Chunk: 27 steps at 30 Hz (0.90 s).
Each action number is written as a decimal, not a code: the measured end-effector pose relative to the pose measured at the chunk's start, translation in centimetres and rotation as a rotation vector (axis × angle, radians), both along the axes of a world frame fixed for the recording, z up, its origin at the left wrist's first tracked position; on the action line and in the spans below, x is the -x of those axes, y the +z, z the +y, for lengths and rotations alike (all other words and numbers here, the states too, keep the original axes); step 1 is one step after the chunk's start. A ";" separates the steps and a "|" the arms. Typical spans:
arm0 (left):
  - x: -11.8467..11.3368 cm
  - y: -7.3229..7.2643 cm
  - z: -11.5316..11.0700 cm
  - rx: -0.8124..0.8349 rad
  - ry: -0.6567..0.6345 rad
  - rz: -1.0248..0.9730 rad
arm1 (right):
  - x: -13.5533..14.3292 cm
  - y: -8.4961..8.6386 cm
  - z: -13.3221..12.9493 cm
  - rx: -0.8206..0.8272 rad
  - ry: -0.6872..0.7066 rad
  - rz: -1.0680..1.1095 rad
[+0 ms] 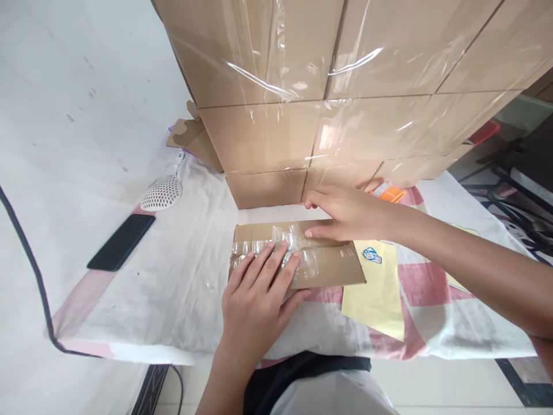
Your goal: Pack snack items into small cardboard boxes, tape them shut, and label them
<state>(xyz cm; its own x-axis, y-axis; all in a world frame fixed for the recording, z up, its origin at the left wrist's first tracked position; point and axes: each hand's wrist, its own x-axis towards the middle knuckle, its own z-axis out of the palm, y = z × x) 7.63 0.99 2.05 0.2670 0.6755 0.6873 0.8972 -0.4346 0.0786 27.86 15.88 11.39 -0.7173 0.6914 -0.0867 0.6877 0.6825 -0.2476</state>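
A flat brown cardboard box (332,265) with clear tape over its top lies on the cloth-covered table. My left hand (261,285) rests on the box's left part, fingers spread over the tape. My right hand (334,213) is at the box's far edge, its thumb on or just over the top and its fingers bent beyond the edge. Nothing held shows in either hand. Under the box's right end lies a yellow paper (380,294) with a small blue-outlined sticker (372,255).
A tall stack of plastic-wrapped cartons (268,138) stands behind the box. To the left are a black phone (121,242) and a white perforated object (162,193). An orange item (392,193) lies beside the cartons. A black cable (37,271) hangs along the wall.
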 end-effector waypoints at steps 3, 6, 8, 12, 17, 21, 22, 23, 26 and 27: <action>-1.1 -0.5 -0.4 -0.079 0.016 -0.042 | -0.8 -1.9 -1.2 0.028 -0.135 0.089; -3.3 -1.8 -1.1 -0.131 -0.025 -0.108 | -0.5 -3.6 -2.2 0.065 -0.274 0.145; -4.7 -2.6 -1.5 -0.103 -0.025 -0.109 | 0.0 -4.3 -2.5 0.085 -0.324 0.183; -5.8 -3.1 -1.9 -0.067 0.035 -0.118 | 0.3 -5.2 -2.4 0.075 -0.355 0.361; -5.3 -2.5 -1.9 -0.038 0.020 -0.103 | -5.6 -8.1 -3.8 -0.111 -0.542 0.800; -5.3 -2.8 -2.3 -0.062 0.016 -0.084 | -12.5 -12.2 -7.0 -0.162 -0.673 0.593; -5.3 -3.0 -2.4 -0.057 0.021 -0.081 | -13.6 -13.1 -7.7 -0.134 -0.663 0.504; -5.4 -3.1 -2.4 -0.052 0.027 -0.078 | -14.2 -13.8 -8.2 -0.115 -0.649 0.413; -5.6 -3.3 -2.4 -0.057 0.040 -0.060 | -14.2 -15.1 -8.8 -0.161 -0.635 0.157; -5.5 -3.3 -2.3 -0.066 0.038 -0.051 | -13.9 -15.3 -8.7 -0.195 -0.633 0.092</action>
